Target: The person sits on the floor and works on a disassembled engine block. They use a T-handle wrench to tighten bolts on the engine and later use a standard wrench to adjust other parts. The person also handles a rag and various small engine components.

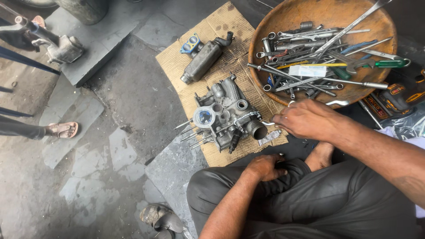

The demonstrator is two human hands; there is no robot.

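Note:
A grey cast-metal valve housing (223,113) with several long bolts sticking out lies on a sheet of cardboard (230,146). My right hand (303,120) is closed on a small spanner (267,123) set against the housing's right side, near a round port. My left hand (264,167) rests loosely on my knee, fingers curled, holding nothing. I sit cross-legged in dark grey trousers with a bare foot (319,155) below my right wrist.
A rusty round pan (283,17) holds several spanners and screwdrivers at the top right. A metal cylinder (202,62) and blue gasket (191,44) lie on the cardboard's far end. Another person's sandalled foot (62,129) is at left; a sandal (160,218) lies near my knee.

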